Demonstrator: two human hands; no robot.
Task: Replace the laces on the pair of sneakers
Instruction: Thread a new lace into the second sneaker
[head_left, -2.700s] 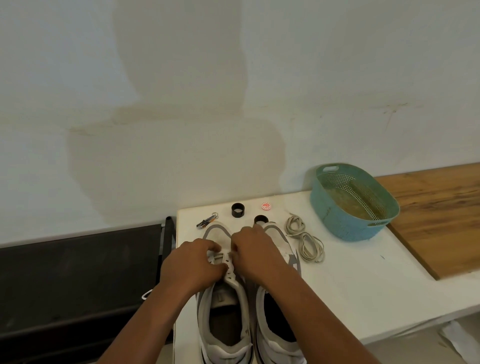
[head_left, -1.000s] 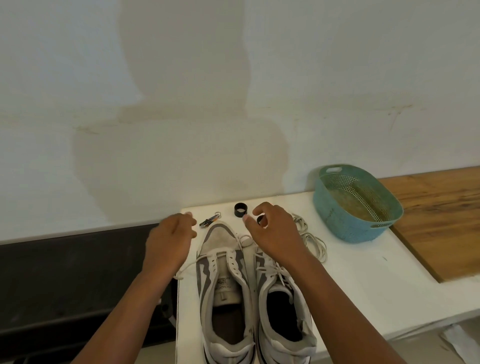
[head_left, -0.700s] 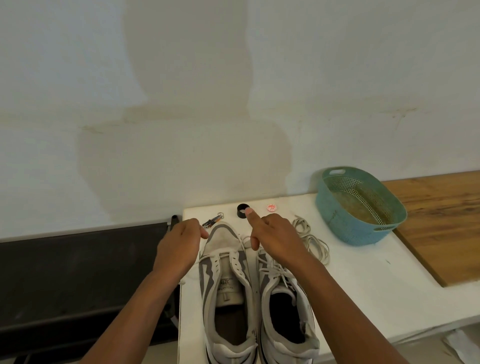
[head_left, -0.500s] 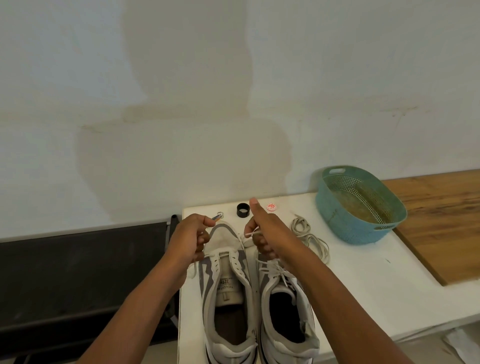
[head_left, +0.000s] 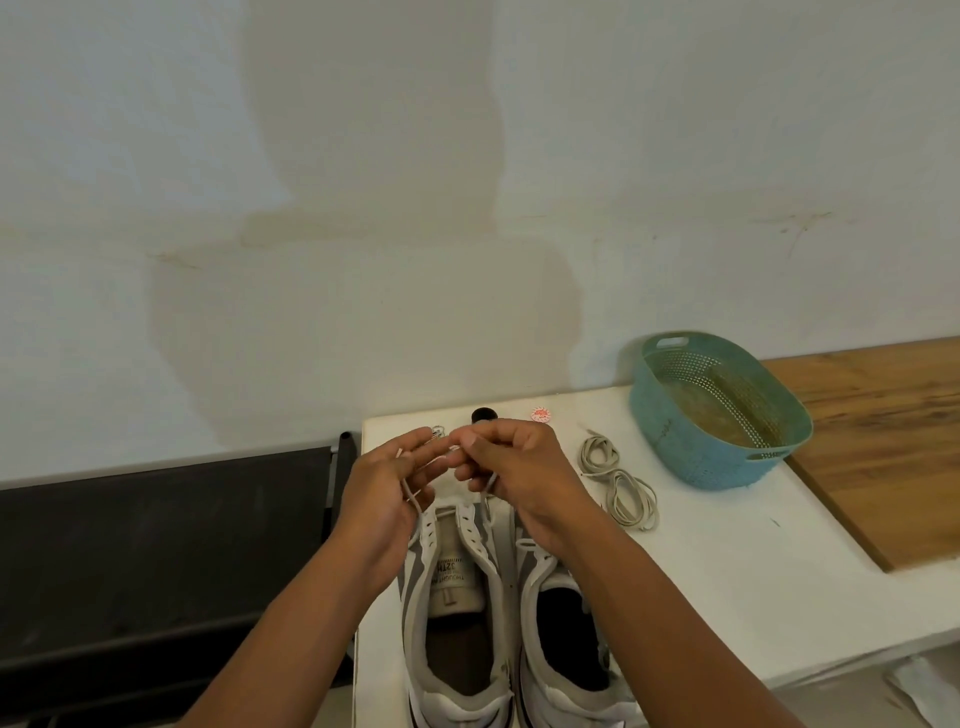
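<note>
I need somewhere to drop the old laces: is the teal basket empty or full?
Empty: the teal basket shows only its bare perforated floor and walls.

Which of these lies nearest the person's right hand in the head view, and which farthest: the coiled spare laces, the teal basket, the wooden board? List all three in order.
Measured from the right hand:
1. Coiled spare laces, on the white table just to its right.
2. Teal basket, farther right, toward the wall.
3. Wooden board, beyond the basket at the far right.
</note>
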